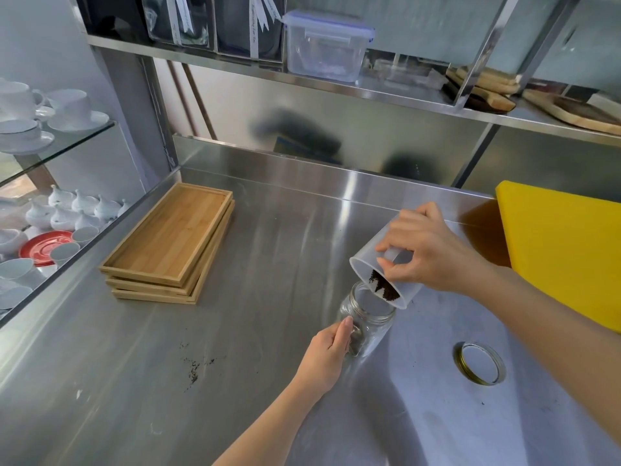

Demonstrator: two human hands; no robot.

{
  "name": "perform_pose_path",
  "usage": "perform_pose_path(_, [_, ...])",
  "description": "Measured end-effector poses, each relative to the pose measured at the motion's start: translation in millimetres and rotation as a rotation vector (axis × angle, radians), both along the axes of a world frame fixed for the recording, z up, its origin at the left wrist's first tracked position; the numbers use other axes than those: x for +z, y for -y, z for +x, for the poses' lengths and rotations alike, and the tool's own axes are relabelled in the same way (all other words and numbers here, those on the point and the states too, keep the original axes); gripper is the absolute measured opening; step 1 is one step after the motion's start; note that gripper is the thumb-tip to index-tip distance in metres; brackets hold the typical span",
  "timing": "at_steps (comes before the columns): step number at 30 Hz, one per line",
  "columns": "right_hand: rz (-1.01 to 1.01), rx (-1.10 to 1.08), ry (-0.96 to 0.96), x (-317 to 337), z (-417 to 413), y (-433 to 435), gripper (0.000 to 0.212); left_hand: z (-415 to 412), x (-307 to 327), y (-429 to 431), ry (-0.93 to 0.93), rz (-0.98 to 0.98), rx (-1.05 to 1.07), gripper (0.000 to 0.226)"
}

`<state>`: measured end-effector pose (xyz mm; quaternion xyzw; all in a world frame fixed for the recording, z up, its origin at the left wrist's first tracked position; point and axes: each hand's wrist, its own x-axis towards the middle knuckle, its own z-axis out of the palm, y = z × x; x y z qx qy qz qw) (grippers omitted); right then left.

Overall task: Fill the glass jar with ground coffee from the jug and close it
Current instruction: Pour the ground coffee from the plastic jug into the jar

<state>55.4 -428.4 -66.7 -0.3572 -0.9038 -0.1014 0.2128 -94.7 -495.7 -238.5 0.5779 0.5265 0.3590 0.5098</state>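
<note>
A clear glass jar (pixel 369 319) stands upright and open on the steel counter. My left hand (pixel 327 354) grips its near left side. My right hand (pixel 426 252) holds a translucent white plastic jug (pixel 368 255) by its handle, tipped steeply with its mouth right above the jar's rim. Dark ground coffee (pixel 383 285) lies at the jug's lower lip, over the jar's opening. The jar's metal lid (pixel 480 363), gold-rimmed, lies flat on the counter to the right of the jar.
A stack of three bamboo trays (pixel 171 245) sits at the left. A yellow board (pixel 568 250) leans at the right. Spilled coffee grains (pixel 195 366) dot the counter. White cups and saucers (pixel 50 223) fill glass shelves at far left. A steel shelf (pixel 336 84) hangs above.
</note>
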Motion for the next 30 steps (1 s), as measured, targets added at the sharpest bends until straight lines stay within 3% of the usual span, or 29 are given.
perform_pose_path(30, [0.042,0.065,0.021,3.0,4.2,7.6,0.033,-0.7,4.0,0.5,0.007,-0.013,-0.013,0.045])
